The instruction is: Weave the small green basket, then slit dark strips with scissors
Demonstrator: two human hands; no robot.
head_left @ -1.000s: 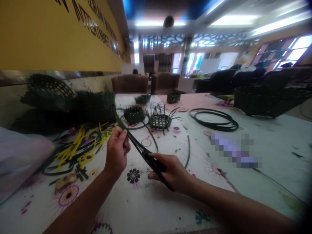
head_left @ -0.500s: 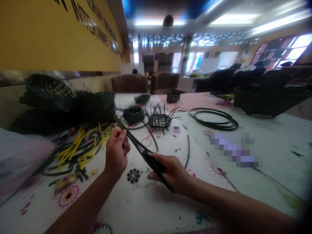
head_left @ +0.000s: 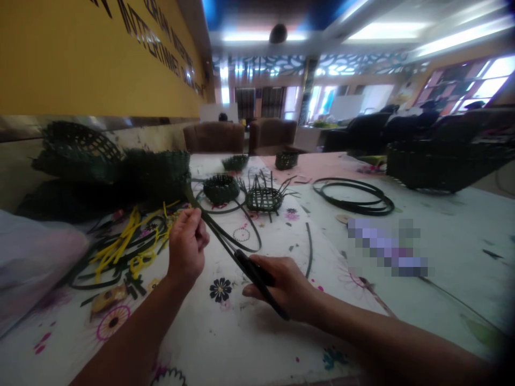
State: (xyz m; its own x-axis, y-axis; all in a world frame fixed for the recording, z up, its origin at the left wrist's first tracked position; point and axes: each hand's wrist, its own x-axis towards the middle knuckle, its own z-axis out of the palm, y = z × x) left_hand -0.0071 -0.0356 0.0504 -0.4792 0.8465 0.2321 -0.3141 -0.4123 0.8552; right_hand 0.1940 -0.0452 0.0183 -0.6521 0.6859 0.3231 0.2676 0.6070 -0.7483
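My left hand (head_left: 187,241) is closed on a flat dark green weaving strip (head_left: 230,237). One end of the strip sticks up above the fist, and the rest bends round in a loop on the cloth. In my right hand (head_left: 289,284) is a pair of scissors with black handles (head_left: 257,276), its blades pointing up and left along the strip towards my left hand. Whether the blades touch the strip cannot be made out. Beyond the hands stand a small woven basket (head_left: 221,188) and an unfinished basket (head_left: 264,198) with loose strip ends standing up.
Yellow strips (head_left: 118,241) lie tangled at left beside a pale plastic bag (head_left: 36,262). Large dark baskets (head_left: 156,174) stand along the wall, another big basket (head_left: 446,166) at far right. Coiled strips (head_left: 354,203) and a blurred-out purple item (head_left: 382,244) rest on the right.
My left hand has slid slightly left and down, away from the scissors, with the strip in it. The right hand and scissors have barely moved.
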